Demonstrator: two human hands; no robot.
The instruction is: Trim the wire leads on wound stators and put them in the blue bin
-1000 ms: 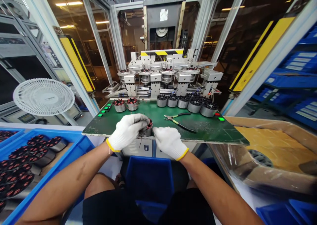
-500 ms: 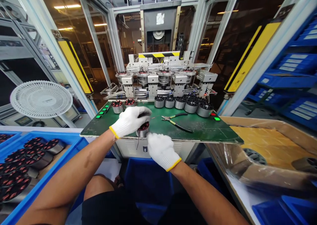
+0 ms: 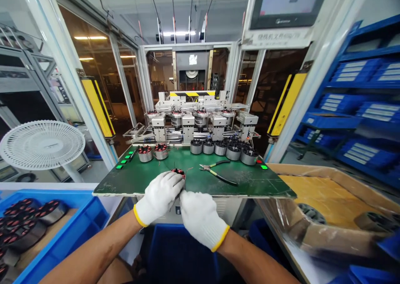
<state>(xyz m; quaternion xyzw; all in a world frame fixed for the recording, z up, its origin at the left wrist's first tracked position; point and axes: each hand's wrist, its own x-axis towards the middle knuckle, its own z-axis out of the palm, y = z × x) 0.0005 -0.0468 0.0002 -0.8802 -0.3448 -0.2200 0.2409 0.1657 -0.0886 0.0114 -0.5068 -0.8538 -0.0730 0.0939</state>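
Note:
A motor stator (image 3: 178,172) with red-copper windings stands at the front edge of the green table (image 3: 175,188), mostly covered by my hands. My white-gloved left hand (image 3: 161,195) wraps its left side. Against its front right, my gloved right hand (image 3: 201,218) is closed in a pinch; what lies between those fingertips is hidden. Thin wire ends stick out around the stator's top. To its right lie cutting pliers (image 3: 215,172) with green-and-black handles, jaws toward the stator. Two more wound stators (image 3: 145,153) stand behind at left.
Several dark-topped stators without visible red windings (image 3: 233,151) line the table's back right, before a winding machine (image 3: 190,123). A blue bin of wound stators (image 3: 90,211) is at left, near a white fan (image 3: 42,144). At right stands a plastic-lined carton (image 3: 331,175).
My left hand has come down from above the stator onto its left side. The right hand stays closed at its front. The camera view has tilted upward.

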